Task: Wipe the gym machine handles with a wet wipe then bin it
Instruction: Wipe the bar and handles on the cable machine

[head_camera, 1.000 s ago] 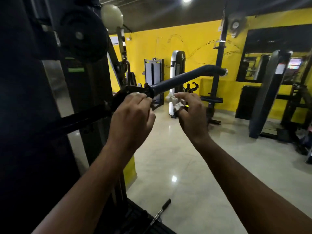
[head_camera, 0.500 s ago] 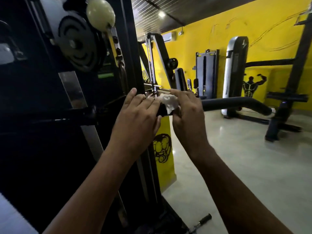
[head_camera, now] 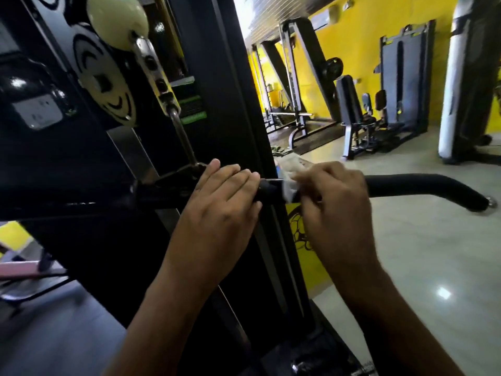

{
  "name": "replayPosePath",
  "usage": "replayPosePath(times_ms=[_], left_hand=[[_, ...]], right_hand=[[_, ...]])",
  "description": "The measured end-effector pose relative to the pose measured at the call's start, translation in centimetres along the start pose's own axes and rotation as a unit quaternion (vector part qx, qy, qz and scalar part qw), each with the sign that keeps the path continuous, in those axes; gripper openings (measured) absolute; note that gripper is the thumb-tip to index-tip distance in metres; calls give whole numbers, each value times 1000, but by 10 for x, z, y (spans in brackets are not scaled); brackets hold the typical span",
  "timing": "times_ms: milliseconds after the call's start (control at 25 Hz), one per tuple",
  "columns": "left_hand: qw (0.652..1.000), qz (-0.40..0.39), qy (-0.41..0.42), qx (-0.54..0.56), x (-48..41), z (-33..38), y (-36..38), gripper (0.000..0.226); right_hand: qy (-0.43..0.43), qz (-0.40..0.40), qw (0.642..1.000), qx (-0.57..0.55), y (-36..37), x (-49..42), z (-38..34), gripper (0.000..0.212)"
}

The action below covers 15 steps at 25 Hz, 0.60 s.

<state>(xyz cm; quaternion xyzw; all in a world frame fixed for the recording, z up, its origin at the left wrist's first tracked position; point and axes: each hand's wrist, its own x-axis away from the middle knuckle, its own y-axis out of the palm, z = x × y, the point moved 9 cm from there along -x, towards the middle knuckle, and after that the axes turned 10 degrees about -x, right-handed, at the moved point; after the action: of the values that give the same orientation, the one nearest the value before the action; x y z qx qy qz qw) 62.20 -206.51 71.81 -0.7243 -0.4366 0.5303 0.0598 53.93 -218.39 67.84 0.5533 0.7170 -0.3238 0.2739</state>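
Right grip (head_camera: 333,196) curled round white wet wipe (head_camera: 288,189), pressing it on black handle (head_camera: 423,185) near handle's inner end. Left grip (head_camera: 225,202) just beside it, fingers straight, laid flat over handle's bracket end. Handle juts right above grey floor (head_camera: 423,261).

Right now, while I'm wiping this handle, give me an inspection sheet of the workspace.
Surface: glossy grey floor, light glare on it.
Job's things: black padded bent handle bar; crumpled white wet wipe on it; no bin in view.
Clutter: nothing seen.
Hands: left hand rests over the bar's inner end; right hand pinches the wipe against the bar.
Cables: nothing seen; a chrome rod hangs below a cream ball.
Surroundings: yellow wall, black gym machines.
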Motion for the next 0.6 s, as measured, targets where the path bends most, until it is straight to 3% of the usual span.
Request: replayPosePath(times_ms=[80, 200, 320, 440, 600], left_hand=[[1000, -18, -5, -8, -3, 2, 1, 37], [999, -26, -5, -22, -6, 3, 1, 35], [999, -24, -12, -39, -5, 4, 1, 36], [998, -27, -24, -51, -5, 3, 2, 37], [998, -26, -33, -54, -7, 4, 2, 35]], right_hand=[[23, -6, 1000, -20, 5, -3, 2, 30], [-54, -47, 996, -50, 21, 9, -9, 45], [-32, 21, 996, -82, 7, 4, 18, 34], [-73, -25, 993, -90, 26, 18, 6, 38], [-80, -15, 987, -141, 32, 9, -2, 30]])
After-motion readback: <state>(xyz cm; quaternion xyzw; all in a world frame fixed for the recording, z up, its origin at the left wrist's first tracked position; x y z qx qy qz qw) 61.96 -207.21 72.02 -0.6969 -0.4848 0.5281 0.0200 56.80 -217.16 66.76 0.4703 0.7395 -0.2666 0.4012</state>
